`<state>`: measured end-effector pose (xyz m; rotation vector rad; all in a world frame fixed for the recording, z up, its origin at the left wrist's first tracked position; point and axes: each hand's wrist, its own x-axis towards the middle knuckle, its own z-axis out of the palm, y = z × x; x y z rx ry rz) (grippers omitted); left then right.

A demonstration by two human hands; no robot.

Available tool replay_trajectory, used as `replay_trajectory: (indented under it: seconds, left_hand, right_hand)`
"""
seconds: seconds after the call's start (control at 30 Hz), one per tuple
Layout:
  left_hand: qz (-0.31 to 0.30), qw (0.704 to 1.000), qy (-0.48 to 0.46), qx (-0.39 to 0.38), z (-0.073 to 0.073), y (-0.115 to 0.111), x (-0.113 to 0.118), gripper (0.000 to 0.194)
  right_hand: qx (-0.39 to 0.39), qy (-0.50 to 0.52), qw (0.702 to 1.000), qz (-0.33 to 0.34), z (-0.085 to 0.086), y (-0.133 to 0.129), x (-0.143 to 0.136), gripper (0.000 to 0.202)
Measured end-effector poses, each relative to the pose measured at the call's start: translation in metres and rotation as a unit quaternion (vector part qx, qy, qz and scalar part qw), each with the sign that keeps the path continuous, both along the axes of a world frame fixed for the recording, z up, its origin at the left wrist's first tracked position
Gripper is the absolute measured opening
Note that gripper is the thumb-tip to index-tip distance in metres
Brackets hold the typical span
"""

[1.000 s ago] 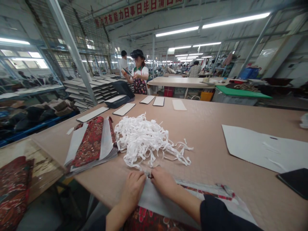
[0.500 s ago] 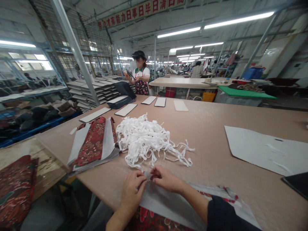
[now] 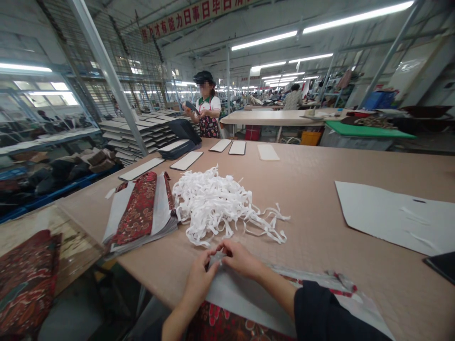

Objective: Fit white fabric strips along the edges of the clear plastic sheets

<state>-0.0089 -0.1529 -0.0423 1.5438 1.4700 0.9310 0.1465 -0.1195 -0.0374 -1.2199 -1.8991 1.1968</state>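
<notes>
A grey-white sheet (image 3: 245,293) with red patterned fabric (image 3: 227,322) below it lies at the table's near edge. Both hands meet at its upper left corner. My left hand (image 3: 199,277) is closed on the corner, thumb and fingers pinched from the left. From the right, my right hand (image 3: 238,257) pinches the same corner, fingertips close to those of my left hand. Just beyond the hands is a heap of white strips (image 3: 213,203). Left of the heap sits a stack of red patterned fabric and white sheets (image 3: 138,208).
Pale rectangular panels (image 3: 186,160) lie along the far left of the table (image 3: 305,189). A large white board (image 3: 387,213) is at the right. Across the table stands a person (image 3: 208,111) holding a dark piece, beside stacked panels (image 3: 124,135).
Both hands have shifted slightly at the sheet's corner, the right fingers moving up and left, closer to the left hand. The camera view has moved a little.
</notes>
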Motion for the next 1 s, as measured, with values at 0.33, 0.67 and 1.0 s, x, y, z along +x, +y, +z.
replay_trajectory:
  seconds: [0.33, 0.67, 1.0]
  left_hand:
    - [0.002, 0.997, 0.082, 0.012, -0.006, 0.001, -0.001, 0.035]
    - [-0.005, 0.906, 0.367, 0.211, -0.006, -0.009, 0.005, 0.015]
    - [-0.115, 0.809, 0.506, 0.276, -0.001, -0.016, 0.009, 0.021]
  right_hand:
    - [-0.042, 0.018, 0.999, 0.021, 0.0, 0.011, 0.001, 0.02]
    - [0.084, -0.067, 0.99, 0.087, -0.008, 0.019, 0.005, 0.026]
    - [0.117, -0.119, 0.98, 0.105, 0.001, 0.024, 0.005, 0.016]
